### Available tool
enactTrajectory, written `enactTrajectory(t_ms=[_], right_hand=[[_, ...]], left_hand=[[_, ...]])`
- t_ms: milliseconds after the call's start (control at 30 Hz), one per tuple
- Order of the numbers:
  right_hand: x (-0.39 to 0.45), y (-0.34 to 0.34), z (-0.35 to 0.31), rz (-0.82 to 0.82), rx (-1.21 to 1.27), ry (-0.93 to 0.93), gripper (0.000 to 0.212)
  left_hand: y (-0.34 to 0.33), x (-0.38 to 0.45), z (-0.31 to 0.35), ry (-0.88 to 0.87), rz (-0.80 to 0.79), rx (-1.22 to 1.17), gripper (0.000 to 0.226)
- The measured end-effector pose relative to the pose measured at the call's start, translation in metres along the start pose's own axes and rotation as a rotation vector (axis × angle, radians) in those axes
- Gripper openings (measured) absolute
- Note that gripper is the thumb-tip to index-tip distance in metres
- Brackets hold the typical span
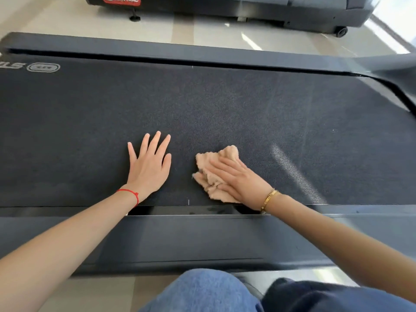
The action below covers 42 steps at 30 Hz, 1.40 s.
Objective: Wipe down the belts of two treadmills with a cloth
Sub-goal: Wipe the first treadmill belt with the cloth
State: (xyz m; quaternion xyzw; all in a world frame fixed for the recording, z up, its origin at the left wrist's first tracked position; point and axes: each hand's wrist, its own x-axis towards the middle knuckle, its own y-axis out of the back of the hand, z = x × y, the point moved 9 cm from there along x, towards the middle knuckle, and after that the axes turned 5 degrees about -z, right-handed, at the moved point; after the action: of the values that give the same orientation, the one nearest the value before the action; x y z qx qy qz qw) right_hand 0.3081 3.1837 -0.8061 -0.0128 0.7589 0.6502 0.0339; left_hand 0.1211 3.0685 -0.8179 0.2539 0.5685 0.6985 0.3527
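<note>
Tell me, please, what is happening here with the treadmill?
A person crouches beside a treadmill and wipes its dark textured belt. The right hand presses a crumpled beige terry cloth flat on the belt near its close edge. The left hand rests open on the belt beside the cloth, not touching it. A second treadmill stands beyond.

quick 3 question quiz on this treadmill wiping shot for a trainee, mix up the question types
1. True or false: the left hand holds the cloth.
2. Which wrist wears the red string bracelet? A) left B) right C) neither
3. Fill in: the right hand presses the cloth flat on the ____.

Key
1. False: the left hand lies flat and bare on the belt, beside the cloth.
2. A; the right wrist wears a gold bangle.
3. Belt, near its close edge.
</note>
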Motion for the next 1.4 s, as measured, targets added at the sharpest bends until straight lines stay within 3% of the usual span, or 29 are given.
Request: enactTrajectory(t_ms=[133, 233, 333, 467, 633, 700, 833, 933, 1000, 1100, 1233, 1400], right_hand=[[0.027, 0.014, 0.016, 0.072, 0.02, -0.145, 0.065], [0.043, 0.006, -0.036, 0.155, -0.051, 0.031, 0.048], [0.045, -0.003, -0.054, 0.161, -0.009, 0.089, 0.05], [0.054, 0.006, -0.011, 0.195, -0.005, 0.009, 0.051], [0.098, 0.034, 0.101, 0.166, 0.02, -0.274, 0.049], [0.118, 0.042, 0.117, 0.169, 0.012, -0.329, 0.043], [0.136, 0.032, 0.074, 0.217, -0.021, -0.102, 0.05], [0.139, 0.023, 0.081, 0.185, -0.019, 0.044, 0.052], [0.156, 0.031, 0.109, 0.204, -0.161, 0.03, 0.041], [0.196, 0.046, 0.175, 0.168, -0.224, -0.207, 0.025], [0.262, 0.055, 0.24, 0.125, -0.126, -0.432, 0.05], [0.347, 0.057, 0.177, 0.049, -0.104, -0.299, 0.048]], left_hand=[[0.003, 0.006, -0.007, 0.024, 0.033, -0.017, 0.057], [0.005, 0.014, -0.013, 0.039, 0.056, -0.02, 0.056], [0.007, 0.022, -0.018, 0.051, 0.061, -0.009, 0.057], [0.009, 0.036, -0.021, 0.074, 0.057, 0.002, 0.057], [0.008, 0.059, -0.02, 0.112, 0.034, -0.022, 0.058], [0.008, 0.068, -0.018, 0.126, 0.037, -0.037, 0.058], [0.004, 0.075, -0.017, 0.163, 0.05, -0.032, 0.058], [0.003, 0.073, -0.018, 0.161, 0.049, -0.007, 0.06], [0.002, 0.073, -0.019, 0.166, 0.047, 0.004, 0.06], [0.003, 0.072, -0.016, 0.166, 0.057, 0.027, 0.063], [0.003, 0.073, -0.015, 0.177, 0.05, 0.077, 0.064], [0.001, 0.074, -0.015, 0.186, 0.04, 0.114, 0.063]])
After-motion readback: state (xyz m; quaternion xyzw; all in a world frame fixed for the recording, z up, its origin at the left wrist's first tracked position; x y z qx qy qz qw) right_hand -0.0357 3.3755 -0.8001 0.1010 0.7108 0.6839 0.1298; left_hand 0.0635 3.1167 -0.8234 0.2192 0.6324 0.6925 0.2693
